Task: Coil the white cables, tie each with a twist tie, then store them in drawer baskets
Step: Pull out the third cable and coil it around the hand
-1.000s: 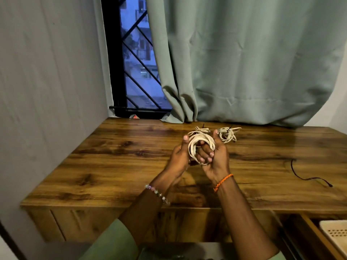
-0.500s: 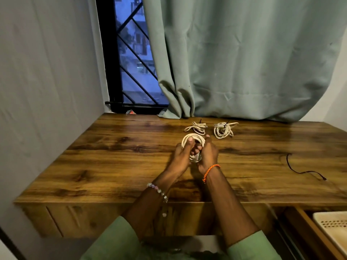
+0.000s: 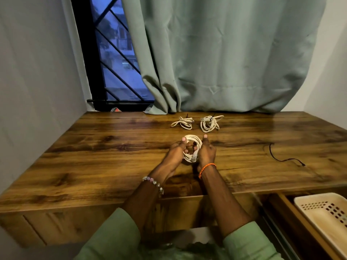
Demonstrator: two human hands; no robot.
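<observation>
A coiled white cable point(image 3: 194, 142) is held upright just above the wooden desk point(image 3: 93, 156), between both hands. My left hand point(image 3: 175, 151) grips its left side with the thumb on top. My right hand point(image 3: 206, 152) grips its right side, fingers threaded through the loop. Beyond them lie two tied coils: a flatter one point(image 3: 183, 123) and a rounder one point(image 3: 209, 123), each with a dark twist tie sticking up. A loose black twist tie point(image 3: 281, 157) lies on the desk to the right.
An open drawer at the lower right holds a cream perforated basket point(image 3: 323, 209). A green curtain point(image 3: 225, 53) hangs behind the desk, with a barred window point(image 3: 116, 62) at the back left and a wall close on the left.
Both hands have lowered the coil toward the desk and away from me. The view has tilted down, so the drawer basket shows more.
</observation>
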